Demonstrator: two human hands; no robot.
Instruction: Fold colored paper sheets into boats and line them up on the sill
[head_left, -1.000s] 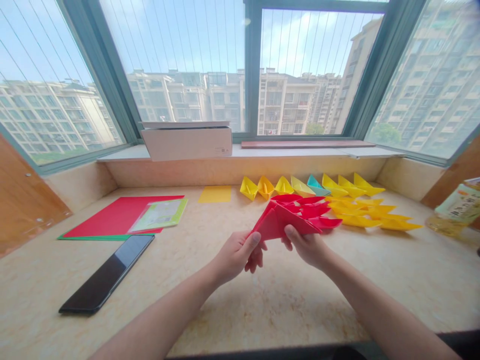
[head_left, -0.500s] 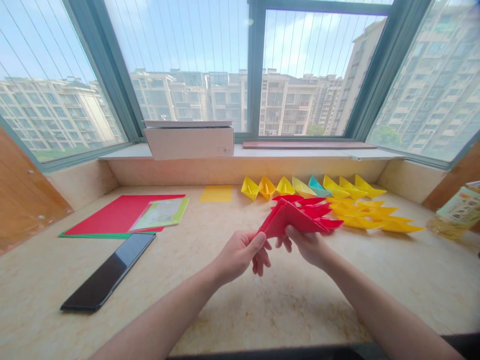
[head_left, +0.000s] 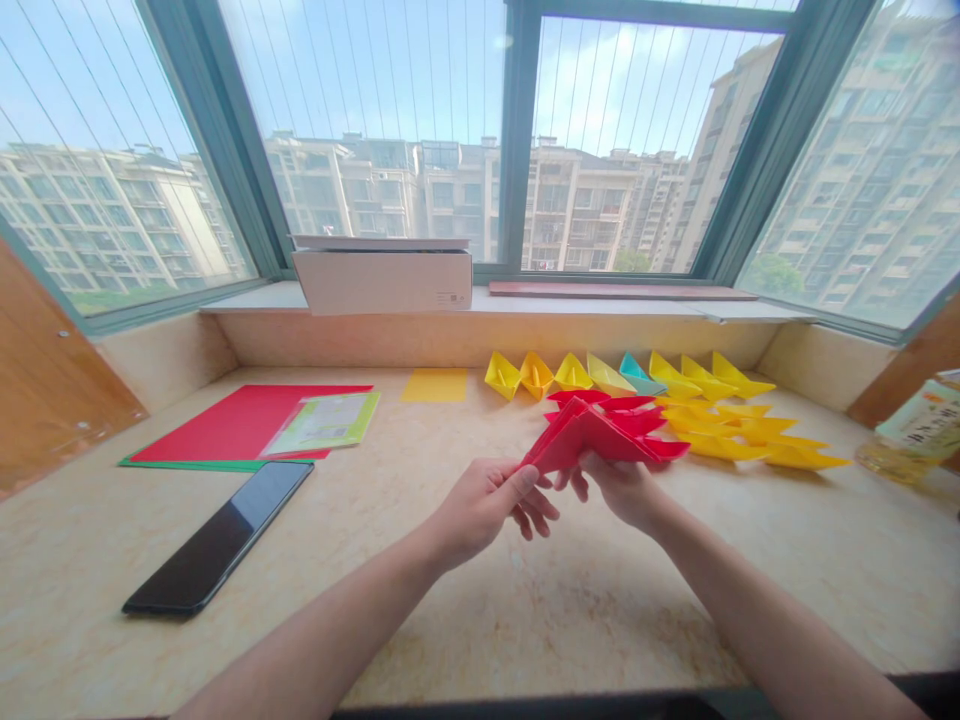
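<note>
Both hands hold a folded red paper piece (head_left: 581,438) above the marble counter (head_left: 480,590). My left hand (head_left: 491,500) pinches its lower left corner between thumb and fingers. My right hand (head_left: 622,485) grips its underside from the right, fingers curled beneath it. Right behind the held piece lie several finished red paper boats (head_left: 637,412).
Yellow paper boats (head_left: 720,420) and one teal boat (head_left: 634,368) sit in rows at the back right. Red and green sheets (head_left: 225,432) with a leaflet (head_left: 326,420) lie left, a dark phone (head_left: 221,540) nearer me. A white box (head_left: 382,275) rests on the sill, a bottle (head_left: 919,425) far right.
The left hand's grip has shifted along the paper's lower left corner and its fingers have spread a little. The red piece sits slightly lower and flatter.
</note>
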